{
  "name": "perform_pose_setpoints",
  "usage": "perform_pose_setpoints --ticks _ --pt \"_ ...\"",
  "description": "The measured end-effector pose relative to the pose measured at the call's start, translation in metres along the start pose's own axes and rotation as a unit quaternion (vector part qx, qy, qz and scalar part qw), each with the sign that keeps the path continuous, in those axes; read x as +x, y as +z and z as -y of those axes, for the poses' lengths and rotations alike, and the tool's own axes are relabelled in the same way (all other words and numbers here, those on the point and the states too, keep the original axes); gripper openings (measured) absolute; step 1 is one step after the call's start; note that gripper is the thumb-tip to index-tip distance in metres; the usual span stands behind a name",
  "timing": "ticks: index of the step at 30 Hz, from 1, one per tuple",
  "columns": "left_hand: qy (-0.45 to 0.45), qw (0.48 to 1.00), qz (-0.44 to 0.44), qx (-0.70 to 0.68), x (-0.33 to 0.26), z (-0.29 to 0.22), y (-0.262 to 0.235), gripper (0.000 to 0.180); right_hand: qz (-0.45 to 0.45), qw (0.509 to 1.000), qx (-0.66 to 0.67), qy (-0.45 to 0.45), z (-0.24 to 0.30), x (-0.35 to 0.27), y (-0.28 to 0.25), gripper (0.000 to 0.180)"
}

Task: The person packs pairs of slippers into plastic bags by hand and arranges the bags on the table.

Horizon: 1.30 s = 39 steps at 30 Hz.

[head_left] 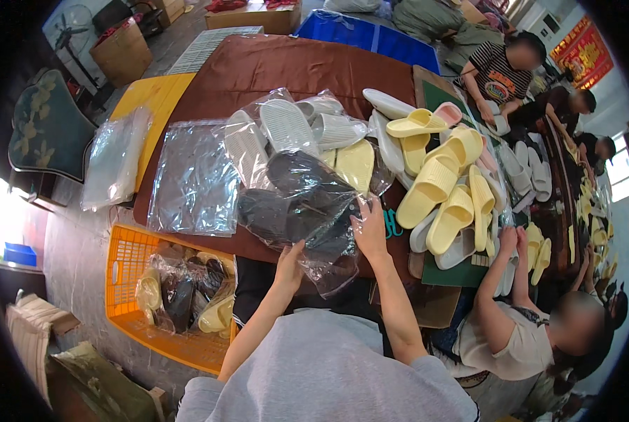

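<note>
Dark, near-black slippers (300, 172) are covered by a clear, glossy plastic bag (332, 254), creased throughout. It is held at its lower left by the left grip (290, 266) and at its right side by the right grip (370, 228). Its loose lower end is extended past the near edge of the brown-covered surface (258, 70).

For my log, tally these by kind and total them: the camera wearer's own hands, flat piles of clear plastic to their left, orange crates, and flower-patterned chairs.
Wearer's hands: 2 (left hand, right hand)
Flat clear-plastic piles: 2
Orange crate: 1
Flower-patterned chair: 1
Total: 6
</note>
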<state>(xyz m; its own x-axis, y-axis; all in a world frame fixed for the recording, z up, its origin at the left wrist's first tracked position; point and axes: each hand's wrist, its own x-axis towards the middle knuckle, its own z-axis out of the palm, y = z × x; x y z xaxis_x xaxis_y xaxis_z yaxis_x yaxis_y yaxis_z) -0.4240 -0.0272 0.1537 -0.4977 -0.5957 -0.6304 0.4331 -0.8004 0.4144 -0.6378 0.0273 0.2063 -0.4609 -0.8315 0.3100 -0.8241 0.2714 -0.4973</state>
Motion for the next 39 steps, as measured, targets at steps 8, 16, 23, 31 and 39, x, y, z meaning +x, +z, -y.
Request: perform_pose_setpoints --ticks 8,16,23,31,39 --pt "0.039 0.987 -0.003 0.155 -0.02 -0.002 0.003 0.041 0.013 0.989 0.14 0.034 -0.003 -0.013 -0.011 0.069" --pt "-0.039 0.99 0.081 0.106 -0.051 -0.001 0.028 0.046 0.069 0.894 0.409 0.169 0.036 -0.062 -0.016 0.086" --pt "-0.083 0.92 0.264 0.278 -0.069 -0.024 -0.009 0.052 -0.006 0.914 0.365 0.179 -0.003 -0.058 0.002 0.068" --pt "0.307 0.839 -0.049 0.447 -0.057 -0.118 -0.049 0.019 0.017 0.816 0.506 0.279 -0.024 -0.051 -0.041 0.043" --pt "0.297 0.759 0.189 0.548 -0.055 -0.121 0.037 0.068 0.055 0.885 0.414 0.207 -0.011 -0.071 -0.087 0.049"
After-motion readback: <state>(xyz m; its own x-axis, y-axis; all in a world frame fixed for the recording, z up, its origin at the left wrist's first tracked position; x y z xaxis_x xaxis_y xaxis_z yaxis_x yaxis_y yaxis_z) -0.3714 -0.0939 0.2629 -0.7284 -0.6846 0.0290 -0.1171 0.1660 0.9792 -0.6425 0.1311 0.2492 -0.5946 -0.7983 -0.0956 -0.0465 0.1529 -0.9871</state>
